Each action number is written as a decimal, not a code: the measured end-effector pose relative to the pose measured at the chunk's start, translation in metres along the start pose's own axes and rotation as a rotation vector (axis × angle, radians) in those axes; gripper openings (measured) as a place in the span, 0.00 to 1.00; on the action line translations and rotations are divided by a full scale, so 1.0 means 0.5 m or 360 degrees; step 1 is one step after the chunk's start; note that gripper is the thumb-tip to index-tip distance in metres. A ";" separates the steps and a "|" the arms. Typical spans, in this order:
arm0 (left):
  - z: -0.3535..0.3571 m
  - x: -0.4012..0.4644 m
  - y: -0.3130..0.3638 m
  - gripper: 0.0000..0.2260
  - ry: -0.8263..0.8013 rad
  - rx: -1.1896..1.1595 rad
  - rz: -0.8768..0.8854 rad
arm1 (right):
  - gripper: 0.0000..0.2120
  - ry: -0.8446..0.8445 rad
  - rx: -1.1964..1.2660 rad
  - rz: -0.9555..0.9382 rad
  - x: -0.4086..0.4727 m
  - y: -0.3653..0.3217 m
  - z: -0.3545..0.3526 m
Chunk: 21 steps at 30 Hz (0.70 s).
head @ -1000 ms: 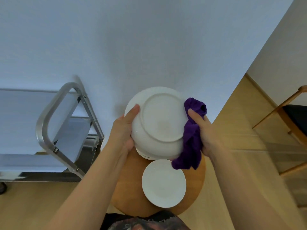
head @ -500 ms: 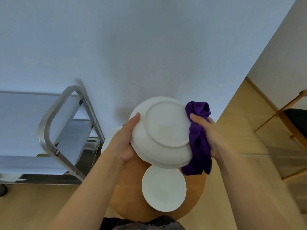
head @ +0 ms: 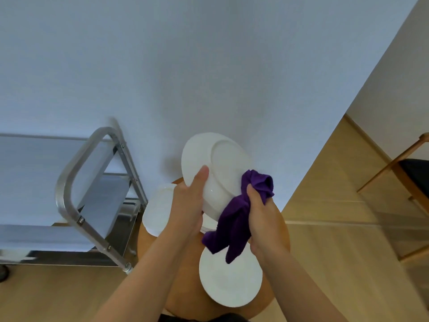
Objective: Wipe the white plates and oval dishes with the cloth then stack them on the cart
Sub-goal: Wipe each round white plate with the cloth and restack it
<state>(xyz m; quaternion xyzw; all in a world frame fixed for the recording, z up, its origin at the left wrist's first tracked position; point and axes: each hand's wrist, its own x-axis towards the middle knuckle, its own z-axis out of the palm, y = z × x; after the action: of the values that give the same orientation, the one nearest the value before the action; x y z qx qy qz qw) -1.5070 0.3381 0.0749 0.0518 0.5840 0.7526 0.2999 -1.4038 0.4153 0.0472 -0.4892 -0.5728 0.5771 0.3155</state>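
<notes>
My left hand (head: pixel 188 201) grips the oval dish (head: pixel 214 168) by its rim, underside toward me, tilted above the round bench (head: pixel 282 228). My right hand (head: pixel 262 217) clutches the purple cloth (head: pixel 234 219) against the dish's lower edge at 4 o'clock. I judge the wiping step underway; next I would rub round the base, then carry it to the cart (head: pixel 76 187) at 9 o'clock. 2 white plates wait below: one (head: pixel 229 282) at 6 o'clock, another (head: pixel 159 208) at 8.
</notes>
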 end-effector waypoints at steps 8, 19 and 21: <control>-0.024 -0.031 0.024 0.08 -0.0312 0.0485 0.0234 | 0.20 -0.0235 0.0053 -0.0058 0.091 -0.079 -0.007; -0.035 -0.021 0.016 0.10 -0.0144 0.0317 0.0109 | 0.05 -0.0828 -0.0362 -0.0721 0.004 -0.070 0.030; -0.037 -0.021 0.009 0.12 -0.0104 0.0248 0.0071 | 0.05 -0.0897 -0.0383 -0.0761 -0.008 -0.063 0.020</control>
<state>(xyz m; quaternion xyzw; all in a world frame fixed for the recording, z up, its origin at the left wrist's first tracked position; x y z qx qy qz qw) -1.5082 0.3166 0.0763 0.1125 0.6294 0.7091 0.2971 -1.4180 0.4126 0.0774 -0.1975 -0.7985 0.5278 0.2116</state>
